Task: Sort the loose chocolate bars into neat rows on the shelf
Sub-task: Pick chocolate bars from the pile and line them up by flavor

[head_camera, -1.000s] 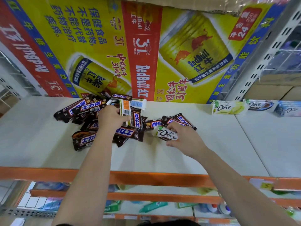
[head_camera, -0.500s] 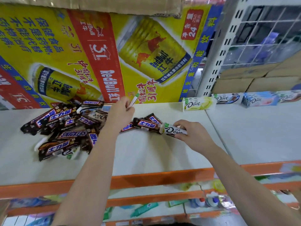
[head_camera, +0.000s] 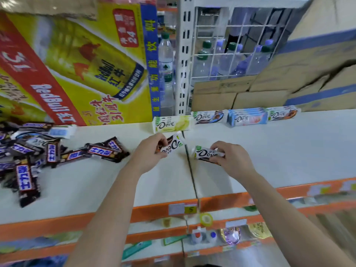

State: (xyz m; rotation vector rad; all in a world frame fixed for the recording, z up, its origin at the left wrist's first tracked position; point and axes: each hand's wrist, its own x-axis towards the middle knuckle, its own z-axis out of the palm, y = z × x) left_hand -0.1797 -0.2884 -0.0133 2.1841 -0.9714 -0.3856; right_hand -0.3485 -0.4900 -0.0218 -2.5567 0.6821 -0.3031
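My left hand (head_camera: 149, 153) pinches a white Dove bar (head_camera: 173, 144) and holds it tilted just above the white shelf (head_camera: 289, 147), near the seam between two shelf boards. To its right, my right hand (head_camera: 229, 158) grips a second white Dove bar (head_camera: 207, 154), held lengthwise low over the shelf. A loose pile of dark Snickers bars (head_camera: 38, 151) lies on the shelf at the left. Along the back, a row of Dove bars stands: a yellow-green one (head_camera: 173, 123), a white one (head_camera: 209, 116), a blue stack (head_camera: 247, 118) and another white one (head_camera: 282, 113).
A large yellow and red Red Bull carton (head_camera: 77, 70) fills the back left. A white upright post (head_camera: 182, 60) and wire grid with water bottles (head_camera: 231, 58) stand behind, cardboard boxes (head_camera: 289, 87) to the right. The orange shelf edge (head_camera: 154, 211) runs in front, with lower shelves below.
Both hands have left the pile and moved right, each carrying a Dove bar toward the row at the back. The view has swung to the right.
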